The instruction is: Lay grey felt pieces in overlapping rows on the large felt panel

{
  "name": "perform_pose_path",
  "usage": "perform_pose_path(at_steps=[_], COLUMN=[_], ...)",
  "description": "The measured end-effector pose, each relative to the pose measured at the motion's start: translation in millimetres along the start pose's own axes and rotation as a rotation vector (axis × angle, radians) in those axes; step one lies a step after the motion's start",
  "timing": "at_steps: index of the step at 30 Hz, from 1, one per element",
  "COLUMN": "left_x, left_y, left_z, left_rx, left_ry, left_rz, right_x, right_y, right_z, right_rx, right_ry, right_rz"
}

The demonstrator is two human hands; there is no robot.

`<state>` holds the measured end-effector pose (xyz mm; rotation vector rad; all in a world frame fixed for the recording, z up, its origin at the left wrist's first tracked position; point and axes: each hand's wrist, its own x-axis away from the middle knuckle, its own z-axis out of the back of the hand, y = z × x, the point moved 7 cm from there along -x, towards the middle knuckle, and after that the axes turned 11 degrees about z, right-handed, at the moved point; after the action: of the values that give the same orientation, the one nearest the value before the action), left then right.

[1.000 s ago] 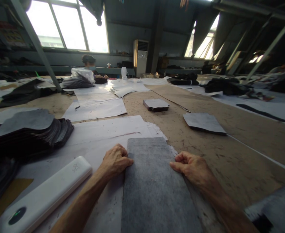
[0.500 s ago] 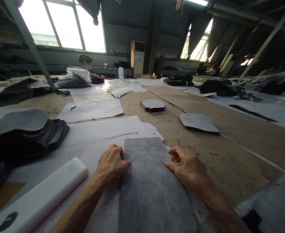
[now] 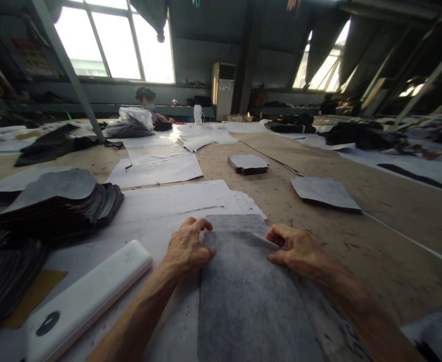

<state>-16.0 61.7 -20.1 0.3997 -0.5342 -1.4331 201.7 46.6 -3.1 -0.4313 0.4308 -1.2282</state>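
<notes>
A long grey felt-like fabric piece lies in front of me, its narrow end pointing away. A crease runs across it near the far end, and its right edge is raised there. My right hand pinches that raised edge between thumb and curled fingers. On the opposite side, my left hand is curled over the left edge, thumb on the fabric and index finger bent at the crease. How firmly the left fingertips grip is hard to see.
At left are a white oblong device and a thick stack of dark-backed grey pieces. Two smaller stacks sit beyond my hands. White paper covers part of the brown tabletop. A person is across the table.
My right hand has taken the fabric's right edge and raised it, making a crease near the far end. My left index finger has lifted away from the thumb. The view has shifted slightly left.
</notes>
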Motion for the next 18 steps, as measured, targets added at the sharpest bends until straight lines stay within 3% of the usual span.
perform_pose_path(at_steps=[5,15,18], left_x=[-0.8,-1.5,-3.3], left_y=[-0.4,-7.4,-9.2], left_z=[0.2,-1.9,-3.1], left_rx=[0.022,0.058,0.073], left_ry=[-0.006,-0.066,-0.078], left_rz=[0.003,0.066,0.084], right_x=[13.7,30.7,31.6], right_y=[-0.7,24.8,28.3], right_z=[-2.2,-4.0,-7.1], right_rx=[-0.074,-0.108,-0.144], right_ry=[0.178,0.273,0.290], right_rz=[0.100,-0.349,-0.376])
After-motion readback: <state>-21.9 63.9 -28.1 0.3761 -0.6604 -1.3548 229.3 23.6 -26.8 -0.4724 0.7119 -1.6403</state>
